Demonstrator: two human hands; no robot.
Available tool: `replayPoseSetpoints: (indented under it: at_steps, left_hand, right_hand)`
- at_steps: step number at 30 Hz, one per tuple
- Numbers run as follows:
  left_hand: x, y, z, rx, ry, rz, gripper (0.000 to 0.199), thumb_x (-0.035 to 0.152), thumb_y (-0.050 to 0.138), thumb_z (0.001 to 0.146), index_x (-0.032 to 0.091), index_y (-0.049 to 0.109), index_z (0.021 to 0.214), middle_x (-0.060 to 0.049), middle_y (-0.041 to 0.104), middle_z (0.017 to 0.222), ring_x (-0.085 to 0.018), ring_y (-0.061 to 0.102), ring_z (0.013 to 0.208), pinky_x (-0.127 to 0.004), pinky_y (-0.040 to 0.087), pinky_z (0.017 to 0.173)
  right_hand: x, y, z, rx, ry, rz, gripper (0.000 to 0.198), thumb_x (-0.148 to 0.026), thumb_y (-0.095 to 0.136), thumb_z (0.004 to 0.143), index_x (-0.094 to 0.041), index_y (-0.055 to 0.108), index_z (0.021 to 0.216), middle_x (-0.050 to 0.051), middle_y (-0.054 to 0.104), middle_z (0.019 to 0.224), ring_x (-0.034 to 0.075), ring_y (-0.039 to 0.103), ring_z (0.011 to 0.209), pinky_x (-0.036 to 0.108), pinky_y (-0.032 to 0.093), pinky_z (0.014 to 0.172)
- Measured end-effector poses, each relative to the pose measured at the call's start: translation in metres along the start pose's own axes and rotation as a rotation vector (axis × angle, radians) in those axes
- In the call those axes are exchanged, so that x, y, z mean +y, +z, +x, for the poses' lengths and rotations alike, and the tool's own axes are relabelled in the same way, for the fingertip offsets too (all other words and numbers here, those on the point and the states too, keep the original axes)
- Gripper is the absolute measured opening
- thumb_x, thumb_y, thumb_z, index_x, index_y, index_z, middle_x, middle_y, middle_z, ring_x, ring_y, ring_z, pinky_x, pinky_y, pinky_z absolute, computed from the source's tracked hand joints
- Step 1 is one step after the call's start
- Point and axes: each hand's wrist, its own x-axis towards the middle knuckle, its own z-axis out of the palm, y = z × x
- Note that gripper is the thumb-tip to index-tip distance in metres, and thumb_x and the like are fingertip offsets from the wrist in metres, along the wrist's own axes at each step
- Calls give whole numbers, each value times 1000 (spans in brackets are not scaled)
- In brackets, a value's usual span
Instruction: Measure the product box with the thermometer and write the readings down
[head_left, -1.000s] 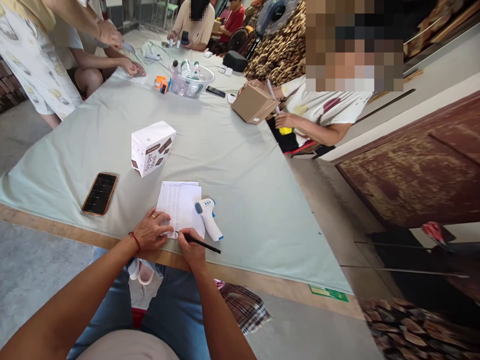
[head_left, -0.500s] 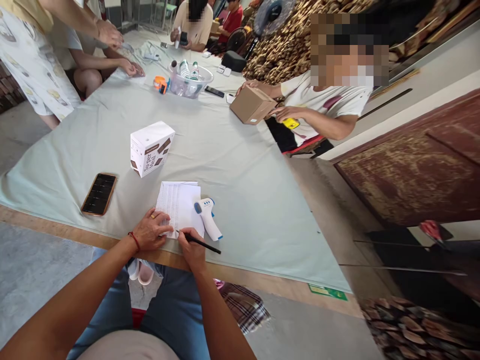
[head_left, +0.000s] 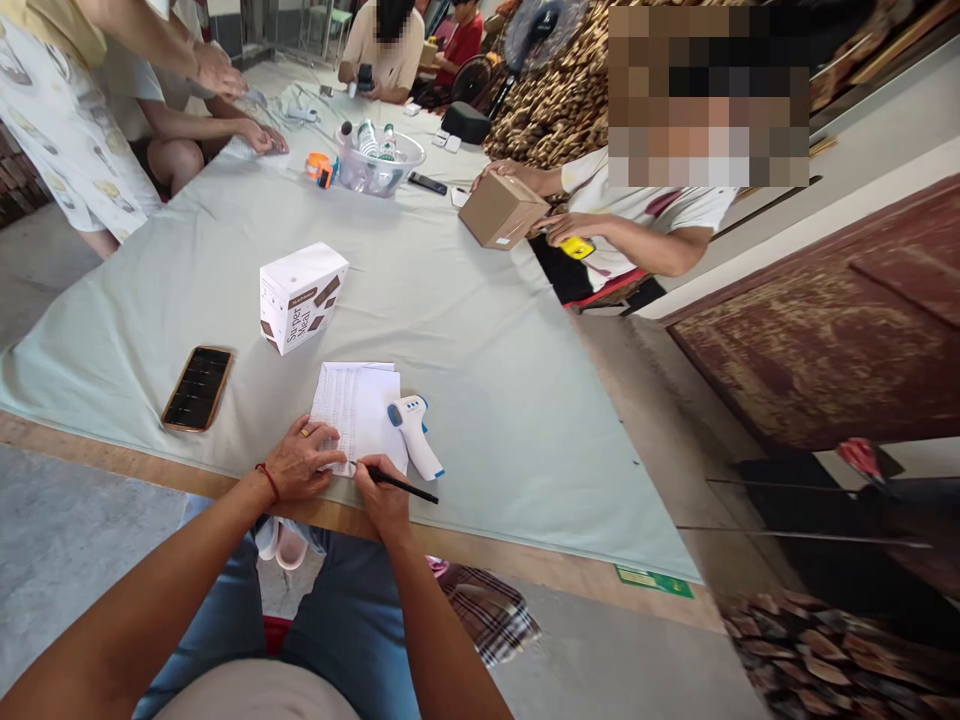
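My right hand (head_left: 384, 490) grips a black pen (head_left: 405, 487), its tip touching the lower part of a sheet of paper (head_left: 371, 400) covered in rows of writing. Flat on the sheet's lower left corner rests my left hand (head_left: 304, 462), fingers spread. A white and blue infrared thermometer (head_left: 416, 435) lies against the paper's right edge. To the left is a phone (head_left: 198, 388) in an orange-brown case, screen up. A white box (head_left: 301, 298) printed "Su-per Meal" stands beyond the paper.
Across the cloth-covered table (head_left: 525, 400), a person on the right holds a cardboard box (head_left: 502, 210) and a yellow tape measure (head_left: 577, 247). A clear plastic basin (head_left: 381, 165) of bottles and an orange tape dispenser (head_left: 320, 168) sit farther back. Other people are at the far end.
My right hand and the pen have shifted very slightly over the paper. The person across has moved the tape measure a little to the left.
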Motion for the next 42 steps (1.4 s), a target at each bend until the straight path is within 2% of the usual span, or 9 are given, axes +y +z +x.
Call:
replayPoseSetpoints:
  at_steps: [25,32,42]
  left_hand:
    - [0,0,0,-19,-17,-7,28,26,61,78,27,66,106,-7,54,120,-24,48,114,-46,23,109]
    - [0,-2,1,-26,-21,-18,29,24,60,78,27,66,106,-8,55,121,-24,49,114,-47,23,109]
    - [0,-2,1,-23,-22,-15,29,24,60,78,27,67,106,-7,54,120,-24,48,113,-46,24,109]
  right_hand:
    - [-2,0,0,20,-11,5,13,-27,52,74,-20,54,63,-3,55,57,13,48,56,26,41,58]
    - [1,0,0,63,-9,0,12,-27,52,74,-21,53,64,-4,54,58,13,48,57,26,42,59]
    - [1,0,1,30,-28,-1,13,-26,51,75,-20,52,64,-4,53,58,13,47,57,26,41,59]
